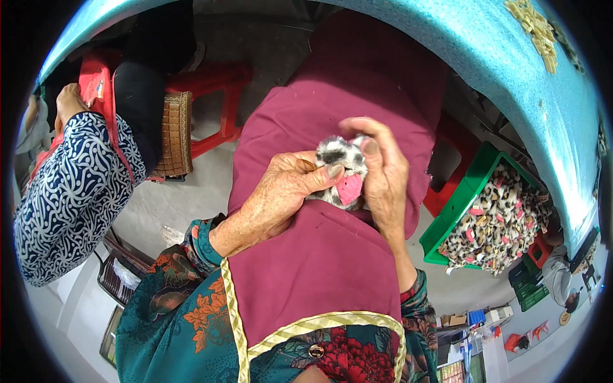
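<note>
A small plush piece [332,153] of white fur with black and grey spots is held over my lap, with a bright pink patch [349,189] on its lower right. My left hand [281,188] is closed on its left side, the thumb pressed on the fur near the patch. From the right my right hand [386,172] curves around the same piece, its thumb at the fur's edge and its fingers bent over the top. Whether those fingers also hold anything small is hidden. A maroon apron [313,268] lies under both hands.
Right of my knees stands a green crate [469,185] heaped with similar spotted plush pieces [495,223]. A blue-covered table [485,57] curves across the top, with a pile of small tan pieces [536,32] on it. At left a person in a patterned sleeve [76,185] sits by a red stool [223,96].
</note>
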### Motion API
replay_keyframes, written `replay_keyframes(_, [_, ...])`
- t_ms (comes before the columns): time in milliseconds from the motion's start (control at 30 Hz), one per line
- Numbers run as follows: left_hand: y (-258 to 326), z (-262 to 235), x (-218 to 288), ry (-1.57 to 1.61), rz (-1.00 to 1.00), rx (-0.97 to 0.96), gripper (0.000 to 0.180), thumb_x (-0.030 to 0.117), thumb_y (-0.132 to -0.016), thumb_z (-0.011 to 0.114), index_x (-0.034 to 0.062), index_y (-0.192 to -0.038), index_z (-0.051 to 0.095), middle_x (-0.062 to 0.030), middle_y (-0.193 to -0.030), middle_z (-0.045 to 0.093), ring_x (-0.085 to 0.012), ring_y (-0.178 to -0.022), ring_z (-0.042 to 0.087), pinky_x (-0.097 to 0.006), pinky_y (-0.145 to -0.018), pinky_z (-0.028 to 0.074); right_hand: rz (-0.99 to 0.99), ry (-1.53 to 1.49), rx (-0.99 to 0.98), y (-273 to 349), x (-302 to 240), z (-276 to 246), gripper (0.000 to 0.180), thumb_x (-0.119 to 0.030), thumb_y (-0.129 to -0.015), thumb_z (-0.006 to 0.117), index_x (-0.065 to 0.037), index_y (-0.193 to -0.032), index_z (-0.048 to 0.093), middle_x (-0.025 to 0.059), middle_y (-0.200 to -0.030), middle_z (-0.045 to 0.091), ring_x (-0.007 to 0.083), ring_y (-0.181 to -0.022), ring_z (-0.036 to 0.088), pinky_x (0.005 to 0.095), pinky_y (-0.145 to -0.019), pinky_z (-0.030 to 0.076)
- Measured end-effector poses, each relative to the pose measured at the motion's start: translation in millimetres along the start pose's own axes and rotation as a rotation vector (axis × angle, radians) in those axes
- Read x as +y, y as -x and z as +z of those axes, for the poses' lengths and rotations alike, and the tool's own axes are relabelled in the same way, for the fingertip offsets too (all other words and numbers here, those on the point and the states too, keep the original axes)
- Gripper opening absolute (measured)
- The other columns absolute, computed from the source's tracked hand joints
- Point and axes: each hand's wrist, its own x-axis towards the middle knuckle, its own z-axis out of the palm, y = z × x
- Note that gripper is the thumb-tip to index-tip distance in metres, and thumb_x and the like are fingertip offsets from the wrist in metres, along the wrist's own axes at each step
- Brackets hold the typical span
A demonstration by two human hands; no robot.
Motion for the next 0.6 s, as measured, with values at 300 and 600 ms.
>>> replay_keyframes(300, [-6.0,8.0,5.6,0.158,-0.176,-0.127,0.021,0.019,-0.085,0.065,0.0011,-0.096,0.064,-0.0036,-0.084,0.066,-0.0101,-0.078,0.060,-0.026,-0.071,0.049,0.116,-0.099,0.183,-18.5,13.6,19.1,0.032,-0.021,-0.090,0.059,-0.001,-0.066,0.052,-0.0019,-0.059,0.049,0.0038,-0.056,0.040,0.0223,-0.048,0.032])
replay_keyframes(600, [-21.2,3.8,10.0,0.281,-0.031,-0.131,0.018,0.013,-0.084,0.065,0.0014,-0.098,0.065,-0.0043,-0.093,0.066,-0.0129,-0.089,0.060,-0.030,-0.083,0.044,-0.121,0.113,0.480,-20.1,8.2,5.9,0.013,-0.011,-0.090,0.056,0.000,-0.096,0.057,0.0042,-0.082,0.060,0.0096,-0.073,0.053,0.0231,-0.065,0.044])
